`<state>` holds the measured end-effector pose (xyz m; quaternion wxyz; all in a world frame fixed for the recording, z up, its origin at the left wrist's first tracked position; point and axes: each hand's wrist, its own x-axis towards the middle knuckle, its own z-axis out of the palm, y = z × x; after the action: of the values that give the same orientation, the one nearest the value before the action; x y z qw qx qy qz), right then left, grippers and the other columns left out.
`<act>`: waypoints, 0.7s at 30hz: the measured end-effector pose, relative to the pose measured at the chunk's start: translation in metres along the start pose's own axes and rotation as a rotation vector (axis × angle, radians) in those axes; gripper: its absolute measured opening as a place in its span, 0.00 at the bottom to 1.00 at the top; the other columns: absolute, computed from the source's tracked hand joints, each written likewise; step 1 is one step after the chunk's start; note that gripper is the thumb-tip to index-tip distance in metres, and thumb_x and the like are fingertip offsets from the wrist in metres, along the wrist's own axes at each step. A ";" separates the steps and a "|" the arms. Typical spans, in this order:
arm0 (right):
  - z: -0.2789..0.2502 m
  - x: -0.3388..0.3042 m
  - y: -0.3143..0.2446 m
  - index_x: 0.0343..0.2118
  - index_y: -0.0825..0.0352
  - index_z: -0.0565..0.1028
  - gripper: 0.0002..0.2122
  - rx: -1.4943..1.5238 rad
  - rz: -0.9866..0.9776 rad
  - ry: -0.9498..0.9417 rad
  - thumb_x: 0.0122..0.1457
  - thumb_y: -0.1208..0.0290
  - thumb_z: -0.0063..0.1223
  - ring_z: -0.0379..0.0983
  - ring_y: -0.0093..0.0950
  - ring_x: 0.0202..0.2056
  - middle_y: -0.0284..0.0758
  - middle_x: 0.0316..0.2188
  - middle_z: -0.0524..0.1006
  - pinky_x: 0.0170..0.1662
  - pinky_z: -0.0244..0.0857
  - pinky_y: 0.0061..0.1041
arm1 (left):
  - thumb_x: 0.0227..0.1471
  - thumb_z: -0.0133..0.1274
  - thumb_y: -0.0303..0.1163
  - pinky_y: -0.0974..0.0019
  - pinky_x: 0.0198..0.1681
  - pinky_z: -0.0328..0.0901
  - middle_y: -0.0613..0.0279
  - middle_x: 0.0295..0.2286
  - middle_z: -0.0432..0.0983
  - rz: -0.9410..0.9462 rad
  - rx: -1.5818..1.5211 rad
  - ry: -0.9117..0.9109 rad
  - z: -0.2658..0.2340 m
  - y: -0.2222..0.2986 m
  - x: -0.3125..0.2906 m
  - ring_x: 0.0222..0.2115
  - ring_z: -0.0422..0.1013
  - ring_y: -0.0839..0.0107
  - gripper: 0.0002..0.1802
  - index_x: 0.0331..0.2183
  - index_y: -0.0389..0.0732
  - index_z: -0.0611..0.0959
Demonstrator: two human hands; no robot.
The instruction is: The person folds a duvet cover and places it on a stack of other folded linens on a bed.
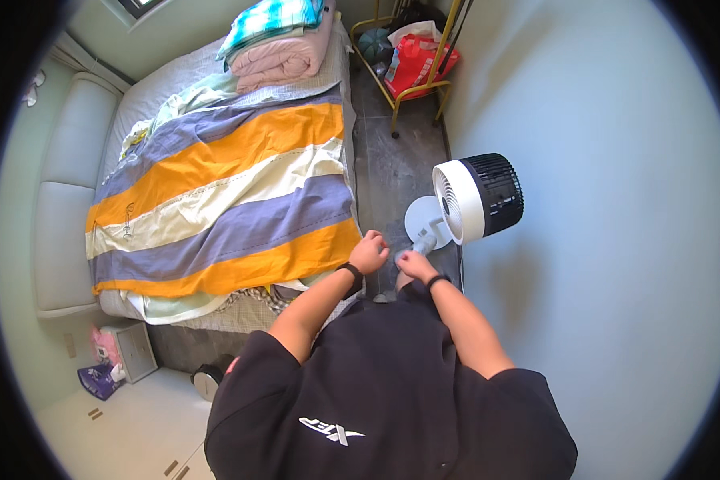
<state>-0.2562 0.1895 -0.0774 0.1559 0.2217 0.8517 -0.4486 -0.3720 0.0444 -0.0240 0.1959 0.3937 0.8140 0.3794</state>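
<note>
My left hand [370,253] is beside the near right corner of the striped cloth [240,200] on the bed, its fingers curled. What it holds, if anything, is too small to tell. To its right, my right hand [415,266] is closed, with the fingers pinched together. A pale, translucent crumpled thing [426,242] shows right by its fingertips; I cannot tell if the hand grips it. Just beyond stands a white and black fan [480,198] on a round white base [418,218], close to the wall.
The bed [168,80] takes up the left, with folded pink bedding [284,60] at its far end. A yellow metal rack [408,94] holds a red bag [414,68]. Grey tile floor [388,160] runs between bed and wall. A small cabinet [138,352] stands lower left.
</note>
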 end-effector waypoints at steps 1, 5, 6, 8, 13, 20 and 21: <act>-0.009 0.020 -0.033 0.24 0.68 0.74 0.13 -0.003 -0.056 -0.050 0.44 0.62 0.45 0.70 0.40 0.32 0.45 0.25 0.74 0.35 0.64 0.33 | 0.40 0.47 0.34 0.61 0.39 0.62 0.51 0.31 0.68 -0.035 0.027 0.010 -0.002 -0.017 -0.007 0.34 0.66 0.55 0.10 0.24 0.37 0.76; -0.021 0.092 -0.092 0.24 0.68 0.75 0.12 0.055 -0.243 -0.190 0.43 0.64 0.45 0.71 0.40 0.29 0.44 0.24 0.74 0.33 0.65 0.32 | 0.40 0.44 0.43 0.58 0.40 0.61 0.47 0.33 0.72 -0.661 0.244 -0.656 -0.032 -0.086 -0.046 0.37 0.67 0.55 0.20 0.28 0.36 0.78; -0.024 0.107 -0.099 0.25 0.67 0.75 0.12 0.027 -0.228 -0.281 0.42 0.64 0.46 0.71 0.38 0.30 0.43 0.26 0.75 0.33 0.65 0.31 | 0.39 0.45 0.45 0.59 0.41 0.62 0.45 0.36 0.70 -0.843 0.273 -0.662 -0.048 -0.092 -0.066 0.39 0.68 0.57 0.23 0.32 0.36 0.78; -0.041 0.138 -0.118 0.24 0.67 0.75 0.11 -0.038 -0.131 -0.442 0.43 0.65 0.48 0.71 0.36 0.27 0.43 0.24 0.75 0.32 0.64 0.30 | 0.40 0.45 0.45 0.61 0.43 0.61 0.45 0.39 0.69 -1.154 0.337 -0.493 -0.061 -0.102 -0.108 0.42 0.66 0.57 0.25 0.37 0.38 0.76; -0.059 0.203 -0.130 0.23 0.67 0.75 0.09 0.073 -0.029 -0.135 0.42 0.66 0.48 0.72 0.36 0.26 0.42 0.23 0.74 0.30 0.65 0.30 | 0.41 0.44 0.44 0.60 0.42 0.61 0.44 0.37 0.69 -1.351 0.058 -0.414 -0.086 -0.102 -0.149 0.40 0.66 0.55 0.24 0.37 0.37 0.76; -0.088 0.294 -0.059 0.21 0.67 0.70 0.05 0.323 0.319 -0.193 0.47 0.70 0.46 0.65 0.20 0.13 0.30 0.14 0.69 0.13 0.57 0.19 | 0.41 0.44 0.43 0.59 0.41 0.62 0.44 0.35 0.70 -1.152 -0.054 -0.396 -0.134 -0.161 -0.049 0.38 0.67 0.53 0.23 0.36 0.36 0.76; -0.101 0.301 -0.075 0.21 0.66 0.70 0.05 0.410 0.417 -0.186 0.47 0.70 0.45 0.66 0.20 0.14 0.30 0.15 0.70 0.13 0.57 0.19 | 0.41 0.44 0.43 0.58 0.41 0.62 0.44 0.35 0.70 -1.124 -0.032 -0.405 -0.143 -0.179 -0.038 0.38 0.67 0.53 0.23 0.36 0.36 0.75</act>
<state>-0.5586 0.3077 -0.1098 0.2738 0.3767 0.6615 -0.5879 -0.5253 -0.1235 -0.0710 0.5240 -0.0361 0.8381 0.1473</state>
